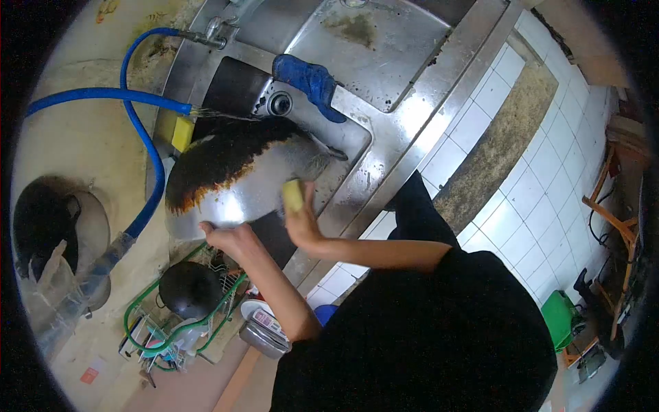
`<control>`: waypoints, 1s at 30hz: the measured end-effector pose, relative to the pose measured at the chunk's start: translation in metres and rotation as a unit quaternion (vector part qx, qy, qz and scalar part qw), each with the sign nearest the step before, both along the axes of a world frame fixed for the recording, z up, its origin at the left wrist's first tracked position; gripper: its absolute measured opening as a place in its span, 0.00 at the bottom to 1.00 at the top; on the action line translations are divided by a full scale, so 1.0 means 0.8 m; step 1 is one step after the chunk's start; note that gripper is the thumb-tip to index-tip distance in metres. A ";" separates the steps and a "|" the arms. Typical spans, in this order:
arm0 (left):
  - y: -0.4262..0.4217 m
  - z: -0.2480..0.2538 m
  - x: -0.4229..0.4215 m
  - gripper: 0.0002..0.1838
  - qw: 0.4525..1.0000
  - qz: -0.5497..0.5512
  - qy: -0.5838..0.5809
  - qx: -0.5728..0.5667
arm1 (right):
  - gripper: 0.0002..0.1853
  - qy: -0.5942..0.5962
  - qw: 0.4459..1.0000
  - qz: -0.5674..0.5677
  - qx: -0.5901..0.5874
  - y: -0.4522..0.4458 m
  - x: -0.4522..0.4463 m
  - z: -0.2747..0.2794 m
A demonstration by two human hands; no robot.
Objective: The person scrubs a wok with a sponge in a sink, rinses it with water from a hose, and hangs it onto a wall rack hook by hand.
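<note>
A large metal wok [257, 185], its underside charred black and brown along one half and bare silver on the other, lies tilted in the sink basin [355, 141]. My left hand [231, 237] grips its near rim, thumb on the outer surface. My right hand [301, 218] holds a yellow scrub sponge [293, 196] against the silver part of the wok. Water streams from a blue hose [154, 100] onto the blackened side. Another yellow sponge [182, 134] rests on the sink's edge beside the wok.
A blue rubber glove [305, 81] drapes over the divider between the basins, near the drain [280, 103]. Below left, a green dish rack [130, 312] holds a dark wok [190, 289]. Dark pots [48, 226] hang at far left. White tiles [525, 199] cover the floor at right.
</note>
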State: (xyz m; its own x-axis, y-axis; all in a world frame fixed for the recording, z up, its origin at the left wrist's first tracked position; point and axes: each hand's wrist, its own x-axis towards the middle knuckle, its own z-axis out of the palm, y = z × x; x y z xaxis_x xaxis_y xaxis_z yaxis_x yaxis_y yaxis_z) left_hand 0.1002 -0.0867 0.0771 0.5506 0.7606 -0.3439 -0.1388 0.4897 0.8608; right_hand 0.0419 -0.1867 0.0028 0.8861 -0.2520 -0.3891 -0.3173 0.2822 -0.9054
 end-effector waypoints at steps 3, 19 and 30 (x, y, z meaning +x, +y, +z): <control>-0.002 0.003 0.008 0.30 1.000 -0.004 -0.005 0.017 | 0.23 0.059 0.998 -0.010 0.022 -0.003 0.021 -0.019; -0.029 -0.001 0.032 0.26 0.994 -0.020 0.041 0.104 | 0.28 0.235 0.949 -0.187 0.096 -0.021 0.093 -0.101; -0.033 0.009 0.044 0.21 0.992 -0.003 0.055 0.116 | 0.20 0.195 0.929 -0.268 0.164 -0.024 0.124 -0.153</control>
